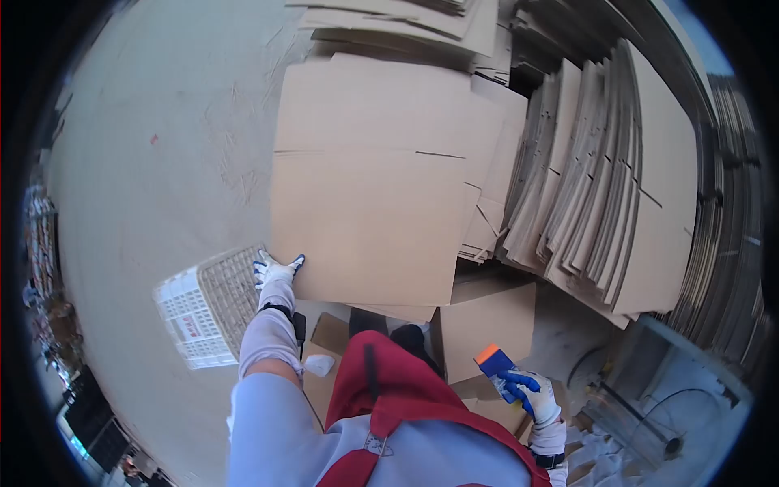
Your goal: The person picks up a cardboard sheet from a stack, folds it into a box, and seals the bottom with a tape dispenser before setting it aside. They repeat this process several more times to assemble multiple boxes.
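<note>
My left hand [277, 269], in a white glove with blue fingertips, is open with its fingers spread at the lower left edge of a large flat cardboard sheet [369, 219]. Just beside that hand is a white plastic crate [195, 316] with lattice walls. My right hand [539, 399], gloved in white and blue, is closed around a small blue block-like tool with an orange end [493, 363]. An open cardboard box [487, 325] stands between my right hand and the large sheet.
Upright folded cardboard sheets [592, 178] lean in a row at the right. More flat cardboard [406, 24] is piled at the far end. A grey bin-like container [690, 390] with a rod and cable inside stands at the lower right. Pale floor [154, 187] stretches along the left.
</note>
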Available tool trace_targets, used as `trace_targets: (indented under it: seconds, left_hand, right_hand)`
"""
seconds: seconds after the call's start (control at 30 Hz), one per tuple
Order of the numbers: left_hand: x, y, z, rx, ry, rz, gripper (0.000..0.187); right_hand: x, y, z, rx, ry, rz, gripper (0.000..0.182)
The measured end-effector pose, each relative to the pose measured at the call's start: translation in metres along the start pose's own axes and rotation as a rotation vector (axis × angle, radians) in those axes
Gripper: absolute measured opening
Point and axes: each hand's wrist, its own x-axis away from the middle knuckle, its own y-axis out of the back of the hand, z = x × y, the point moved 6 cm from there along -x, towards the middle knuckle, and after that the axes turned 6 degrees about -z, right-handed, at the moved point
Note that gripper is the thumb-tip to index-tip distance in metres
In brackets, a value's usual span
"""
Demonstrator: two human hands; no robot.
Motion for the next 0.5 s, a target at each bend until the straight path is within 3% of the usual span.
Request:
trace_targets:
  seconds: [0.03,0.1,0.13,0.2,0.23,0.27,0.3,0.33,0.37,0.43,0.47,0.5]
  left_hand:
    - [-0.008,-0.021,0.008,0.01,0.016,0.028,0.129]
    - [-0.03,-0.085,0.042,0.398,0.159,0.12,0.132]
    - [-0.054,-0.132,0.06,0.521,0.043,0.124,0.138]
    - [-0.031,-0.168,0.087,0.474,0.095,0.245,0.138]
    - [-0.013,-0.177,0.098,0.706,0.064,0.186,0.133]
    - [0.004,-0.183,0.11,0.808,0.085,0.242,0.124]
    - [0.013,-0.192,0.126,0.643,0.079,0.336,0.107]
    - [0.045,-0.182,0.127,0.748,0.143,0.548,0.076]
    - [0.059,-0.169,0.135,0.77,0.147,0.521,0.076]
    - [0.097,-0.146,0.136,0.892,-0.004,0.803,0.05]
    - [0.115,-0.128,0.148,0.911,0.001,0.769,0.05]
    - [0.142,-0.084,0.146,1.044,-0.136,0.689,0.04]
  right_hand:
    - [-0.007,0.002,0.002,0.003,-0.065,0.002,0.028]
    - [-0.023,0.005,0.019,0.16,-0.01,0.017,0.027]
    - [-0.028,0.004,0.026,0.147,0.001,0.016,0.027]
    - [-0.037,-0.002,0.048,0.227,0.087,0.04,0.026]
    - [-0.041,-0.005,0.051,0.226,0.108,0.037,0.026]
    - [-0.048,-0.008,0.05,0.184,0.129,0.05,0.026]
    - [-0.052,-0.011,0.052,0.144,0.15,0.067,0.026]
    - [-0.056,-0.019,0.074,0.135,0.216,0.061,0.028]
    - [-0.065,-0.021,0.077,0.129,0.245,0.078,0.028]
    - [-0.082,-0.03,0.091,0.316,0.54,0.054,0.028]
    - [-0.089,-0.032,0.098,0.265,0.584,0.043,0.029]
    - [-0.093,-0.035,0.111,0.211,0.621,0.03,0.029]
